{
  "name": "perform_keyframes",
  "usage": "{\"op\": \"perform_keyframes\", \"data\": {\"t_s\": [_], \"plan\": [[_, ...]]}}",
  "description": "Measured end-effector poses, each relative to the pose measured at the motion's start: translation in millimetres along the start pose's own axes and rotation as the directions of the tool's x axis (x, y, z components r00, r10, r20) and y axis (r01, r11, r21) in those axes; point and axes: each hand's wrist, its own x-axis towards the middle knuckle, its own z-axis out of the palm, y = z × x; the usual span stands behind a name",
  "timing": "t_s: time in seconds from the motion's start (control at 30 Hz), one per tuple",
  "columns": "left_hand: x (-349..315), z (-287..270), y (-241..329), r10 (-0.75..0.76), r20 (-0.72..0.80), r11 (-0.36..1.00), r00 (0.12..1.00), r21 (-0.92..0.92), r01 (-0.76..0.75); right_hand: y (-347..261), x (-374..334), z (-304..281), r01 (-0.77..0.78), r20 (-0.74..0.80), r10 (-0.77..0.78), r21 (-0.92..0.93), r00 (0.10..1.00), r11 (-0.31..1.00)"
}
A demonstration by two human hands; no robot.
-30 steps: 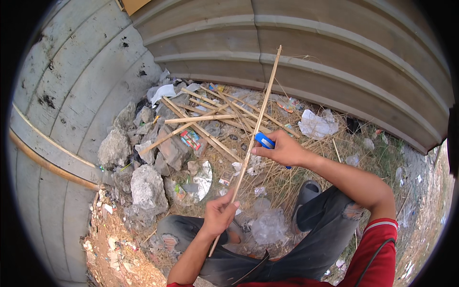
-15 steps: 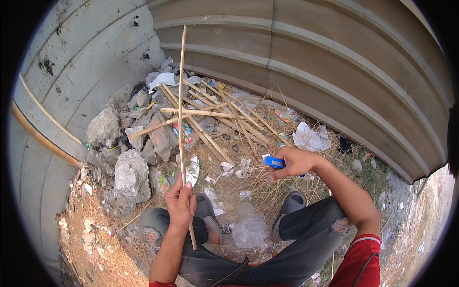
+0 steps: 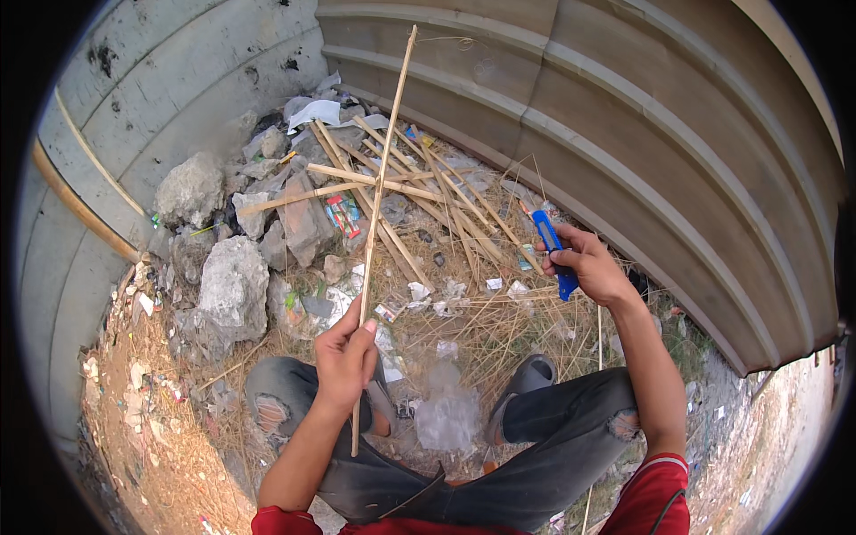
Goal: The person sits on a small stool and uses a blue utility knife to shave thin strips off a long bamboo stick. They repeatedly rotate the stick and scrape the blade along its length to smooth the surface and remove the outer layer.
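A long, pale bamboo strip [image 3: 378,192] slants upward and away from my lap. My left hand [image 3: 344,364] is closed around its lower part, thumb lying along it, and the short bottom end sticks out below the fist. Off to the right, my right hand [image 3: 590,266] grips a blue utility knife [image 3: 547,234] between thumb and fingers. The knife points up and slightly left, apart from the strip; I cannot make out its blade. Beyond both hands, several similar bamboo strips [image 3: 464,209] lie crisscrossed on the ground.
Broken concrete chunks [image 3: 234,287] pile up at the left, beside a pale curved wall [image 3: 205,67]. A brown corrugated metal sheet [image 3: 660,152] closes off the far right. Dry grass, paper scraps and a clear plastic piece [image 3: 448,421] litter the ground around my feet.
My right hand has risen and turned, so the knife now stands nearly upright. The strip in my left hand now leans right at its top. The whole view has shifted a little.
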Motion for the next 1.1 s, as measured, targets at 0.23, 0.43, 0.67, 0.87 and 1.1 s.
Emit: {"op": "perform_keyframes", "data": {"t_s": [0.23, 0.43, 0.67, 0.87, 1.1], "plan": [[0, 6, 1, -0.026, -0.043, 0.999, 0.999, 0.023, 0.027, -19, -14, 22, 0.164, 0.165, -0.181, 0.11, 0.97, 0.98], [0, 8, -1, -0.039, -0.014, 0.999, 0.999, 0.027, 0.04, -18, -19, 25, 0.197, 0.275, -0.238, 0.168, 0.931, 0.966], [1, 9, -4, -0.026, 0.015, 0.999, 1.0, 0.03, 0.026, -12, -20, 20, 0.297, 0.22, -0.327, 0.158, 0.919, 0.942], [2, 11, -3, -0.024, 0.021, 0.999, 1.0, 0.048, 0.023, -16, -20, 18, 0.304, 0.223, -0.323, 0.116, 0.92, 0.946], [2, 12, -3, -0.038, 0.016, 0.999, 0.999, 0.039, 0.038, -12, -20, 18, 0.304, 0.214, -0.325, 0.126, 0.921, 0.944]]}}
